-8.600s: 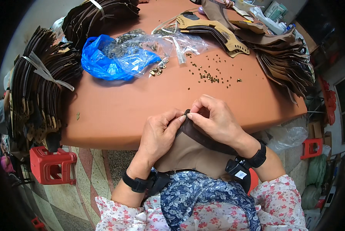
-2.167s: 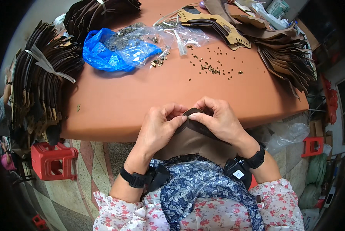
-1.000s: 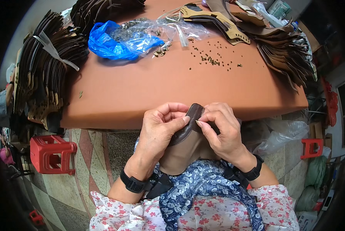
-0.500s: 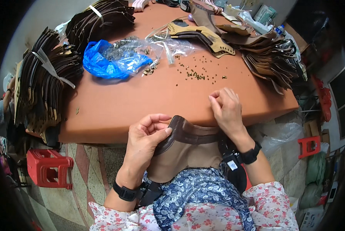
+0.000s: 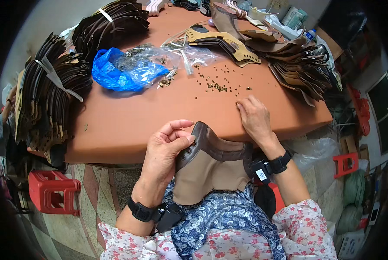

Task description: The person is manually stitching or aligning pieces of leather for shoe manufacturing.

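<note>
My left hand (image 5: 161,149) pinches the upper corner of a taupe shoe upper (image 5: 202,175) between thumb and forefinger. Dark brown trim with a row of small holes runs along its edge. The upper hangs over my lap, in front of the table edge. Over the table's near right part, my right hand (image 5: 254,117) has its thumb and forefinger pressed together. A tiny dark speck shows at the fingertips, too small to name. Just beyond that hand lie scattered small brass-coloured metal pieces (image 5: 218,86).
Bundled shoe uppers (image 5: 51,86) pile up at the left, with more stacks (image 5: 300,65) at the right. A blue plastic bag (image 5: 111,73) and clear bags of metal bits lie mid-table. Red stools (image 5: 53,193) stand on the floor beside the orange-brown table (image 5: 129,125).
The shoe upper and my left hand have risen slightly, showing more of its face and holes. My right hand has moved only a little, its fingers still pinched.
</note>
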Demonstrator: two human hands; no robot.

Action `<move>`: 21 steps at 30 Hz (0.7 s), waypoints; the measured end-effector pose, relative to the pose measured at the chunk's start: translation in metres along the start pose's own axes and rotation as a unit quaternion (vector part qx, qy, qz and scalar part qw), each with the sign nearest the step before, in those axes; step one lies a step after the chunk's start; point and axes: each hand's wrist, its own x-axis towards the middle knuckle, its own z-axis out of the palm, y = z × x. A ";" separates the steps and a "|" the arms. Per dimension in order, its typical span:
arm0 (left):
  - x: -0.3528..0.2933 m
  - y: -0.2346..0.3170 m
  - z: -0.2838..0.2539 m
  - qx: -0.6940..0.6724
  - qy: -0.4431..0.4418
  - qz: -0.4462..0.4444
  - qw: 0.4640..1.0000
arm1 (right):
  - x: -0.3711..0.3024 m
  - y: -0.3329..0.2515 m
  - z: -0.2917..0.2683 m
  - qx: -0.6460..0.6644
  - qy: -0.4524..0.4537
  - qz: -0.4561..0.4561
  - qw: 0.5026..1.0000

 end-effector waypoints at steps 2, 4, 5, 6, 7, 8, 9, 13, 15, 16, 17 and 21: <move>-0.002 -0.001 0.002 -0.007 0.004 -0.003 1.000 | -0.004 -0.011 -0.008 0.061 0.016 0.033 0.997; -0.004 -0.004 0.001 -0.013 0.012 -0.004 1.000 | -0.012 -0.034 -0.026 0.147 0.000 0.021 0.989; -0.003 -0.004 0.002 -0.014 0.014 -0.006 1.000 | -0.017 -0.048 -0.041 0.188 -0.009 0.017 0.982; -0.003 -0.004 0.003 -0.013 0.016 -0.008 1.000 | -0.022 -0.064 -0.061 0.240 -0.074 0.003 0.968; -0.004 -0.004 0.005 -0.013 0.020 -0.001 1.000 | -0.028 -0.076 -0.074 0.295 -0.088 -0.071 0.949; -0.004 -0.006 0.005 -0.014 0.024 0.004 1.000 | -0.033 -0.087 -0.085 0.303 -0.142 -0.118 0.935; -0.005 -0.006 0.008 -0.015 0.026 0.009 1.000 | -0.036 -0.103 -0.097 0.314 -0.196 -0.134 0.920; -0.005 -0.010 0.015 -0.030 0.029 0.022 0.999 | -0.057 -0.125 -0.092 0.213 -0.195 -0.166 0.943; -0.007 -0.009 0.019 -0.027 0.027 0.028 0.999 | -0.063 -0.120 -0.081 0.224 -0.131 -0.148 0.954; -0.008 -0.006 0.019 -0.024 0.021 0.013 0.999 | -0.063 -0.118 -0.083 0.253 -0.115 -0.141 0.950; -0.010 -0.002 0.019 -0.021 0.015 -0.001 1.000 | -0.062 -0.114 -0.085 0.283 -0.099 -0.133 0.945; -0.016 0.000 0.008 0.172 -0.024 0.095 0.980 | -0.052 -0.102 -0.104 0.380 -0.085 0.032 0.920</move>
